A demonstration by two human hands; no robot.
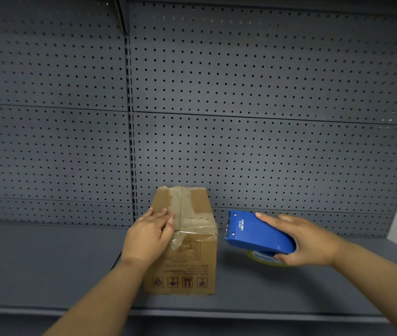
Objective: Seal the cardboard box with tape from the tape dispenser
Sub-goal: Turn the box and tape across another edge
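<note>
Fingers [168,218] flat on box [192,263], grey shelf [47,258].

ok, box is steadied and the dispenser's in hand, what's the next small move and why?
Probably bring the tape dispenser across to the top of the box. The right hand holds it off to the side, clear of the cardboard, while the left hand presses flat on the top by the seam.

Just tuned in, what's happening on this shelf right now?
A person is taping a cardboard box on a grey shelf. The left hand rests flat on the box top, beside the tape over its centre seam. The right hand grips a blue tape dispenser just right of the box, not touching it.
</note>
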